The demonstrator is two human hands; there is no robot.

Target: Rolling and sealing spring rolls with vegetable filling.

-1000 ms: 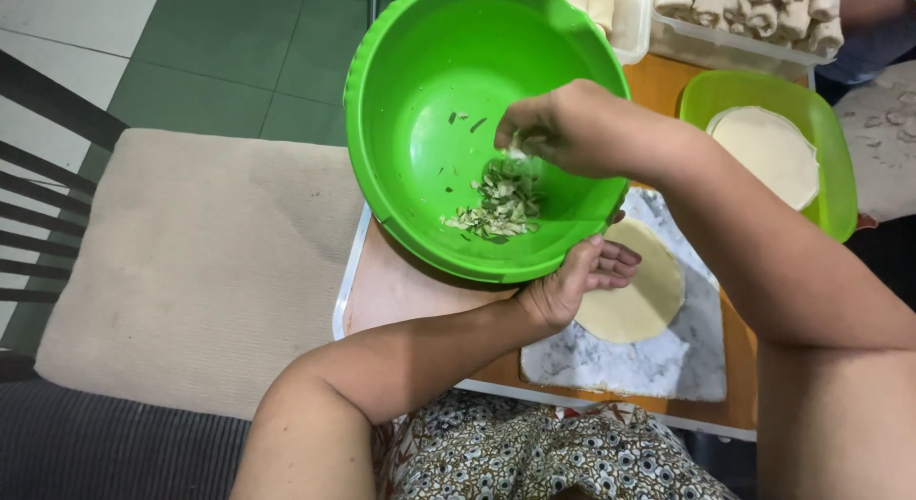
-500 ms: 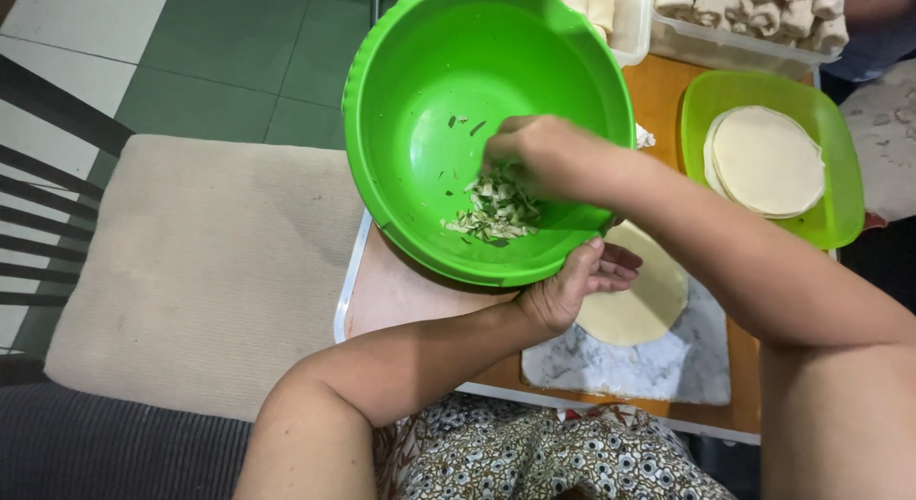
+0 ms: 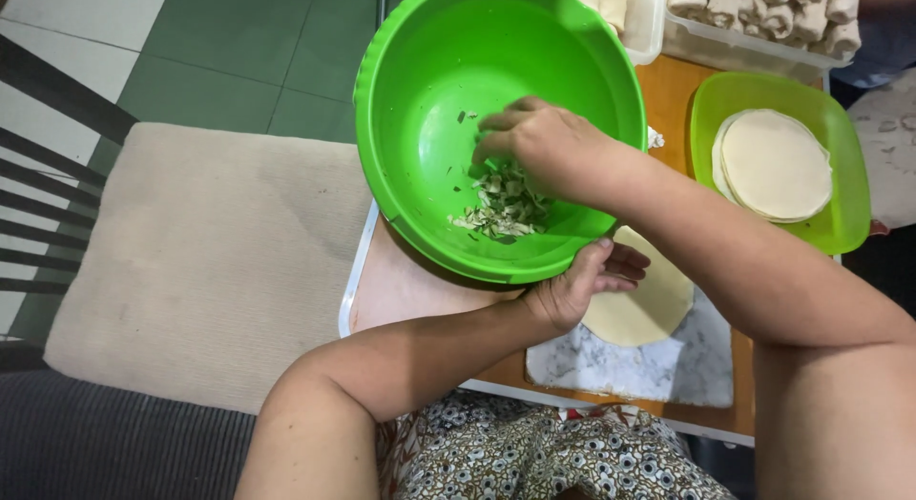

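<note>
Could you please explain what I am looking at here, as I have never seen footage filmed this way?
There is no machine here: a person wears a camera on the head, so the single view looks straight down at their own two bare arms and lap.

The right hand reaches into a large green bowl, its fingers down on a small heap of shredded vegetable filling. The left hand steadies the bowl at its near rim.

Under the bowl's edge, a round dough wrapper lies on a marbled board. To the right, a light green tray holds a stack of wrappers. At the top edge, clear containers hold finished rolls. A cushioned chair stands to the left.
</note>
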